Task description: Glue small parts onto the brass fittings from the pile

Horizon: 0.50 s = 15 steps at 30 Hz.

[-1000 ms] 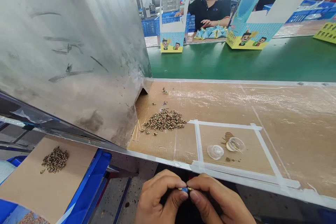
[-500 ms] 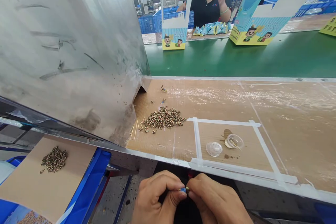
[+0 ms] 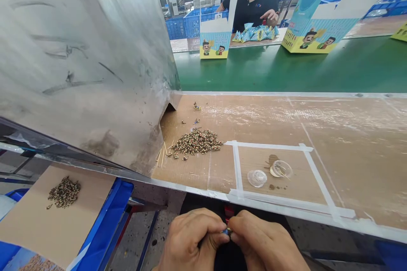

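My left hand (image 3: 193,241) and my right hand (image 3: 263,243) meet low in the head view, just below the bench edge. Their fingertips pinch a tiny blue and gold piece (image 3: 226,231), mostly hidden by my fingers. Beyond them, a heap of small gold and multicoloured pieces (image 3: 197,142) lies on the cardboard-covered bench (image 3: 270,118). Thin wooden sticks (image 3: 163,156) lie at the heap's left. Two transparent plastic cups (image 3: 257,178) (image 3: 281,169) stand inside a white tape square (image 3: 270,146), out of reach of my fingertips' small pinch.
A tall steel sheet (image 3: 79,63) rises at the left of the bench. Lower left, a cardboard sheet (image 3: 64,192) carries another heap on a blue frame (image 3: 111,207). Across a green conveyor belt (image 3: 286,65), a co-worker (image 3: 251,8) sits behind printed cartons (image 3: 313,34) and blue crates (image 3: 176,29).
The whole scene has shifted slightly up and left as my head moved. My hands keep pinching the small piece. The co-worker's hand has dropped from the face to above the packets.
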Each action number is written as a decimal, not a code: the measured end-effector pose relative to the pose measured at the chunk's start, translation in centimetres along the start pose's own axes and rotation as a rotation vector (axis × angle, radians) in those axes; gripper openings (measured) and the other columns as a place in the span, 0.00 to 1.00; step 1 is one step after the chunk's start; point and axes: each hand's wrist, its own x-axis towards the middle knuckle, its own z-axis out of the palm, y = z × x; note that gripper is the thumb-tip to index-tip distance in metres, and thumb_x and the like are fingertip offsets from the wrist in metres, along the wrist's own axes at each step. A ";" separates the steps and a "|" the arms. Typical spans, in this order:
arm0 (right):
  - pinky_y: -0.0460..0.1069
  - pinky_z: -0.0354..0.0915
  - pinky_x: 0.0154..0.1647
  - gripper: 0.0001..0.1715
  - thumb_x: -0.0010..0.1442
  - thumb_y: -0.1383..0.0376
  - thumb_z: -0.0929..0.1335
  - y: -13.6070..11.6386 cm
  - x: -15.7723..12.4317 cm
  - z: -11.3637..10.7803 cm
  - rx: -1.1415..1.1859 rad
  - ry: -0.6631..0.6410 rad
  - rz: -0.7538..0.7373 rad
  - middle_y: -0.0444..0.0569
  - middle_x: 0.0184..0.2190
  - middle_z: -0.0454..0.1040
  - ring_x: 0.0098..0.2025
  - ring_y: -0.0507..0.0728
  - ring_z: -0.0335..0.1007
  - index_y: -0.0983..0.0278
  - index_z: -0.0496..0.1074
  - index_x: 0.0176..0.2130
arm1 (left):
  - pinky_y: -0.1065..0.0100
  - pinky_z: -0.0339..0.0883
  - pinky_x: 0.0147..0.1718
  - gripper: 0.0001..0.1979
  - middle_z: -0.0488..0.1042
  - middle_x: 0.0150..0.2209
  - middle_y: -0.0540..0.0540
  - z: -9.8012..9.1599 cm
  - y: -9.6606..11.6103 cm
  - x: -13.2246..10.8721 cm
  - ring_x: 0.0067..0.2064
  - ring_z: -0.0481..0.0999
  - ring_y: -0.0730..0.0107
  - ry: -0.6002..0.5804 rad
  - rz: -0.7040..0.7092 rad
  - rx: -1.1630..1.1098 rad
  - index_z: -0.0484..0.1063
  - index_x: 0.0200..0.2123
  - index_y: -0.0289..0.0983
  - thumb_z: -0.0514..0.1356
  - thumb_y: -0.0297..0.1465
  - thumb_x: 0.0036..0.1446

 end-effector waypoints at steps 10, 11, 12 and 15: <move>0.47 0.61 0.27 0.14 0.72 0.76 0.60 0.2 -0.1 -0.9 0.091 -0.119 0.069 0.41 0.28 0.68 0.26 0.53 0.68 0.57 0.64 0.42 | 0.74 0.75 0.29 0.05 0.81 0.29 0.46 0.1 0.1 0.1 0.28 0.82 0.70 -0.030 0.011 0.023 0.74 0.37 0.36 0.64 0.22 0.67; 0.47 0.62 0.28 0.14 0.72 0.76 0.60 0.2 0.0 -0.9 0.105 -0.123 0.072 0.41 0.29 0.68 0.26 0.52 0.68 0.57 0.64 0.42 | 0.74 0.75 0.29 0.05 0.82 0.29 0.46 0.1 0.1 0.1 0.28 0.82 0.69 -0.034 0.015 0.022 0.74 0.37 0.36 0.64 0.23 0.68; 0.47 0.62 0.28 0.14 0.73 0.76 0.60 0.1 0.0 -1.0 0.118 -0.115 0.076 0.41 0.29 0.68 0.26 0.52 0.68 0.57 0.64 0.42 | 0.74 0.75 0.29 0.05 0.82 0.29 0.46 0.1 0.1 0.2 0.28 0.82 0.69 -0.031 0.021 0.017 0.74 0.37 0.36 0.64 0.23 0.68; 0.46 0.60 0.26 0.11 0.77 0.70 0.61 -0.2 0.1 -0.8 0.131 -0.060 0.116 0.39 0.28 0.68 0.24 0.51 0.66 0.56 0.67 0.44 | 0.74 0.75 0.29 0.03 0.81 0.29 0.46 0.0 -0.1 0.4 0.29 0.82 0.69 -0.004 0.029 -0.015 0.74 0.39 0.37 0.63 0.25 0.69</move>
